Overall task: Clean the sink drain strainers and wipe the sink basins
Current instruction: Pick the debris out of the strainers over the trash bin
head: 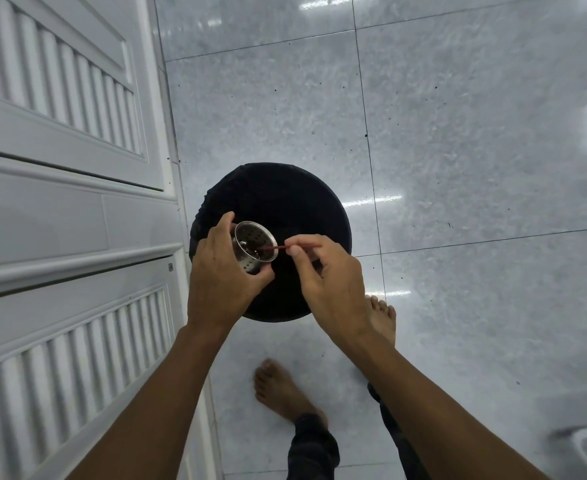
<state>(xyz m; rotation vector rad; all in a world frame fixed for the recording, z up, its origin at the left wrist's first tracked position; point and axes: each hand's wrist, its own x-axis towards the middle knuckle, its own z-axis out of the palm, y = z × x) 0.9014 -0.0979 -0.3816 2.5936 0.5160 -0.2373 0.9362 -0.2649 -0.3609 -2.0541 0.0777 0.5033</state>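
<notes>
Our left hand [221,275] grips the strainer [254,245] over the black bin [285,199]; our right hand [326,275] pinches a red stick [297,247]. We should scrape gently, keeping debris falling inside the bin's rim.

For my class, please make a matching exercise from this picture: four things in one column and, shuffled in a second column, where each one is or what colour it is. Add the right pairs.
Things
1. strainer
2. stick
3. bin
4. door

Descriptions
A. round and black, on the floor under the hands
B. white with slats, on the left
C. shiny metal with holes, held in the left hand
D. thin and red, pinched in the right hand

Pairs: 1-C, 2-D, 3-A, 4-B
</notes>
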